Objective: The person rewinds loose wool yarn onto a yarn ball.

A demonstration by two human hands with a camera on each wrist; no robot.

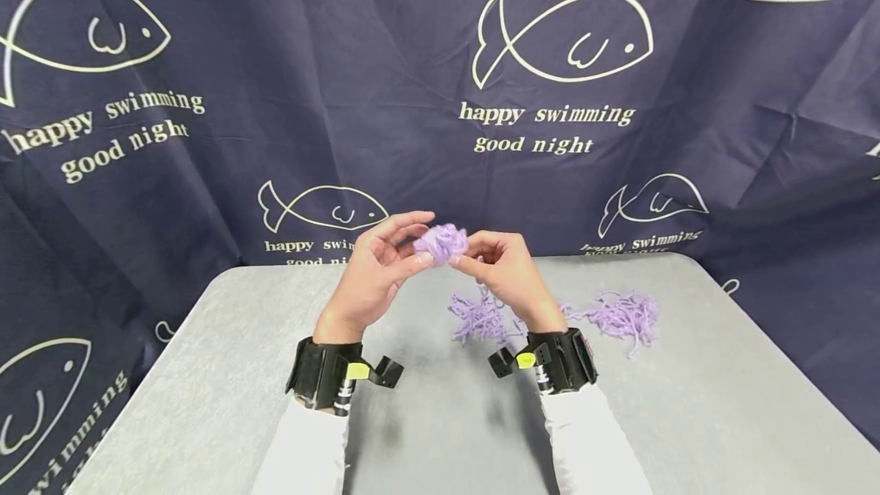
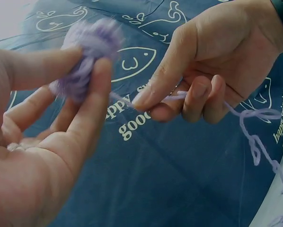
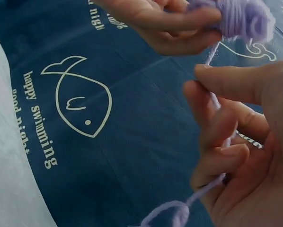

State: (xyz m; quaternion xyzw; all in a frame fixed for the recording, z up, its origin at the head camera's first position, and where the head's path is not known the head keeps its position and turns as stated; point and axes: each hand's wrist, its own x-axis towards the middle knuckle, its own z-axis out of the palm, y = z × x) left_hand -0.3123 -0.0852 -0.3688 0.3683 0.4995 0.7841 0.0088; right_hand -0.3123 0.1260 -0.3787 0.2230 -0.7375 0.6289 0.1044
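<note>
A small ball of purple yarn (image 1: 441, 243) is pinched between the thumb and fingers of my left hand (image 1: 374, 270), above the far part of the table. From the ball a yarn strand (image 3: 214, 98) runs across to my right hand (image 1: 505, 270), whose thumb and index finger pinch it close beside the ball. In the left wrist view, the wound ball (image 2: 87, 59) looks slightly blurred, and the strand passes on through the curled fingers of the right hand (image 2: 203, 61). Past those fingers it hangs in loose loops (image 2: 255, 137).
On the grey table (image 1: 227, 373) lie two loose tangles of purple yarn, one pile (image 1: 477, 317) below the right hand and another pile (image 1: 624, 317) farther right. A dark blue curtain (image 1: 412, 98) with white fish drawings hangs behind the table's far edge.
</note>
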